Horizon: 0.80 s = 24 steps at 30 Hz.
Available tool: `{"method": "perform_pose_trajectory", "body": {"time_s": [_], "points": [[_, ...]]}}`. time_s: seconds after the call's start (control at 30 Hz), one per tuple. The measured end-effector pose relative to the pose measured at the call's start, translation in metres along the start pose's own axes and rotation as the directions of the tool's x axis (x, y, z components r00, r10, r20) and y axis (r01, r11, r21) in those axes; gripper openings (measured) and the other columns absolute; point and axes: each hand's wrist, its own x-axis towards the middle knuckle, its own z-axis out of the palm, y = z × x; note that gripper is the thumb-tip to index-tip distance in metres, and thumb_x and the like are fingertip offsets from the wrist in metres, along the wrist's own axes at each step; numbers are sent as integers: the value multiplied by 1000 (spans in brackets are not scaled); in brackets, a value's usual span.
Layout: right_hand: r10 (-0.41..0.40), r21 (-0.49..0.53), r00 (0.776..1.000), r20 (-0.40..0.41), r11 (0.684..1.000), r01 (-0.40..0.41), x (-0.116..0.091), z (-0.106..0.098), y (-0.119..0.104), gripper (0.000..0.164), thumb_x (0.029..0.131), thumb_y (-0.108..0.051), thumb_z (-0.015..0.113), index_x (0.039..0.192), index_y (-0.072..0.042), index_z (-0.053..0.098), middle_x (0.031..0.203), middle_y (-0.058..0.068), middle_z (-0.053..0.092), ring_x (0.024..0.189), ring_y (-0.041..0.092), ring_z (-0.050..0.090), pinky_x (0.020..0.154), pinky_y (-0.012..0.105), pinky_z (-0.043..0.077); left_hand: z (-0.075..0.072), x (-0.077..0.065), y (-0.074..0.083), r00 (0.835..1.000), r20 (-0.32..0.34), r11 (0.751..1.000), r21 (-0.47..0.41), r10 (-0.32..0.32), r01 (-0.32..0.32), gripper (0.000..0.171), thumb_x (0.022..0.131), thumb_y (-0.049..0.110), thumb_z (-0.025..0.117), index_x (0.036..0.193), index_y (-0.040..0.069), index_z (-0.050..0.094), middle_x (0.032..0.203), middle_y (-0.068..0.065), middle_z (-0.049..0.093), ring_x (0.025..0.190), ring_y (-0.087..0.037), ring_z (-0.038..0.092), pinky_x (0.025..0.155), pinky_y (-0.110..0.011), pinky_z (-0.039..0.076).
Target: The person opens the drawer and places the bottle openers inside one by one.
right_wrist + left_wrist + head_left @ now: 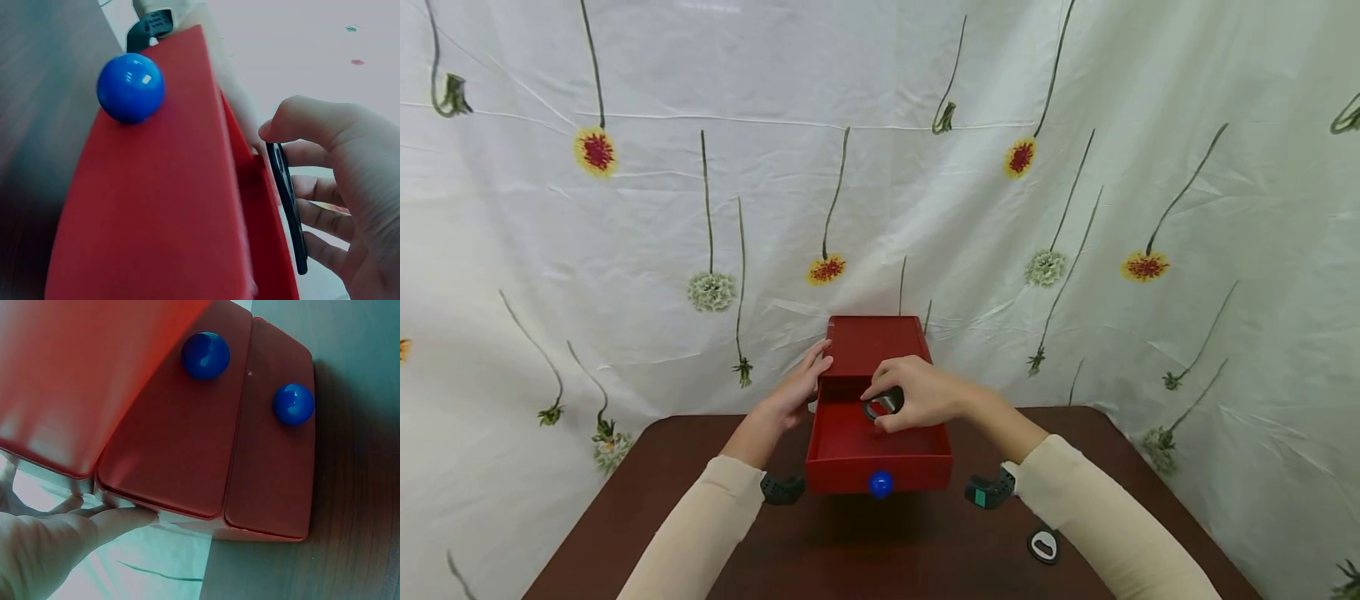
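Note:
A red drawer cabinet [876, 340] stands at the table's back, its top drawer [853, 437] pulled out toward me. My right hand [921, 392] pinches a black-rimmed bottle opener [886, 405] between thumb and fingers, over the drawer. In the right wrist view the bottle opener [286, 206] shows edge-on, thin and black, beside the drawer's front panel [156, 181]. My left hand [793, 396] rests at the cabinet's left side with its fingers extended. In the left wrist view its fingers [125, 522] lie along the cabinet's side wall.
Two lower drawers with blue knobs [205, 355] are closed beneath the open one. Another black-rimmed bottle opener [1043, 546] lies on the dark brown table [925, 554], near my right sleeve. Behind the table hangs a white flowered cloth [880, 192].

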Motion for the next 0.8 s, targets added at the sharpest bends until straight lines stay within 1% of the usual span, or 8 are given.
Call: {"method": "perform_pose_trajectory", "body": {"time_s": [0.07, 0.2, 0.37, 0.5, 0.6, 0.7, 0.77, 0.8], "points": [[-20, 6, 999, 26, 1000, 20, 8, 4, -3, 40, 90, -30, 72, 125, -10, 76, 119, 2, 66, 106, 16, 59, 87, 29, 52, -1, -1, 0, 1000, -5, 1000, -1, -3, 3, 60, 113, 41, 39, 167, 36, 12, 166, -19, 21, 145, -57, 23, 102, -73, 35], [-48, -9, 997, 66, 999, 49, 21, 12, -6, 41, 90, -29, 74, 125, -10, 76, 117, 2, 67, 106, 14, 60, 88, 25, 50, -1, -2, -1, 1000, 8, 1000, 1, -2, 2, 60, 113, 40, 38, 167, 35, 11, 166, -19, 21, 145, -56, 23, 102, -73, 36], [-61, -34, 991, 119, 997, 65, 34, 19, -10, 40, 90, -28, 74, 126, -10, 76, 115, 1, 67, 103, 11, 59, 86, 20, 49, 1, -3, -1, 1000, 14, 1000, 9, 5, -5, 60, 113, 40, 39, 167, 35, 13, 165, -18, 24, 145, -55, 23, 101, -73, 37], [-52, -76, 987, 154, 995, 64, 44, 25, -9, 39, 92, -27, 75, 127, -10, 76, 115, 0, 68, 104, 9, 59, 86, 19, 48, 2, -3, 1, 1000, 12, 1000, 8, 7, -7, 59, 114, 40, 38, 167, 34, 13, 164, -18, 26, 146, -53, 24, 101, -74, 37], [-3, -159, 993, 122, 987, 23, 50, 31, -8, 36, 95, -29, 76, 127, -12, 76, 118, -2, 70, 109, 9, 61, 92, 21, 49, 1, -3, 2, 1000, 11, 1000, 14, 8, -9, 58, 114, 40, 37, 167, 35, 13, 165, -17, 25, 147, -52, 22, 102, -74, 35], [61, -249, 997, 41, 967, -49, 52, 36, -10, 32, 96, -26, 76, 126, -15, 76, 119, -2, 71, 113, 11, 63, 97, 28, 50, -1, -4, 0, 1000, 10, 1000, 21, 10, -10, 59, 114, 41, 36, 167, 34, 11, 166, -17, 24, 148, -51, 22, 103, -74, 35], [92, -294, 996, -11, 951, -91, 51, 38, -13, 29, 96, -24, 77, 124, -16, 77, 118, -2, 71, 113, 13, 64, 97, 31, 52, -2, -3, -1, 1000, 7, 1000, 18, 8, -8, 60, 113, 42, 36, 167, 34, 11, 165, -17, 25, 148, -49, 23, 103, -73, 35], [94, -299, 995, -26, 949, -98, 50, 38, -13, 28, 96, -22, 77, 124, -16, 77, 117, -2, 72, 112, 13, 65, 96, 32, 52, -3, -3, -1, 1000, 9, 1000, 19, 9, -10, 60, 113, 42, 36, 167, 34, 10, 165, -18, 25, 148, -50, 23, 103, -73, 35]]}}
